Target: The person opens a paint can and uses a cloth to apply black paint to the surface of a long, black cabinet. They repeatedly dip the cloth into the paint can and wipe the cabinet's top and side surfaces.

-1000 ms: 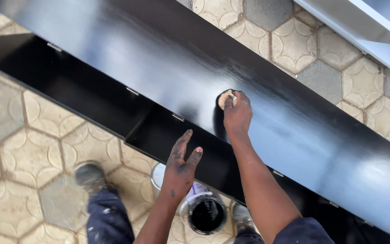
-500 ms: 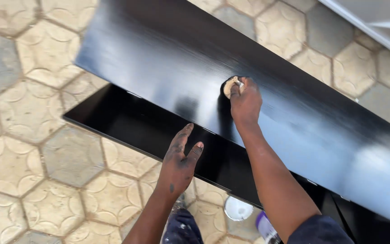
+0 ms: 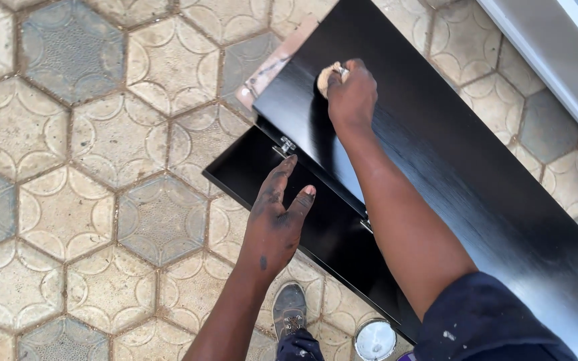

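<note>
The pale pad (image 3: 329,72) sits pressed against the glossy black panel (image 3: 476,174), close to the panel's upper left corner, bunched under the fingertips of the right hand (image 3: 352,93). That hand is curled tight around it, so only a cream-coloured lump pokes out on the side toward the corner; the panel's remaining length runs away from the grip down and to the right, along its long axis, while the near end with its bare, unpainted wooden edge (image 3: 272,67) lies just beyond the pad up and to the left. The pad looks soft and crumpled, stained darker where it meets the fingers. The right hand is plainly the nearer one, being on it; the left hand (image 3: 275,220) hangs lower, fingers spread and holding nothing, smudged with black, hovering over the lower black panel (image 3: 329,234) beside a small metal hinge (image 3: 285,145), whether touching cannot be told. Around them lies a floor of hexagonal paving stones (image 3: 102,134), a shoe (image 3: 290,309) and a small round tin lid (image 3: 376,339) at the bottom, and a pale frame (image 3: 556,47) at top right.
</note>
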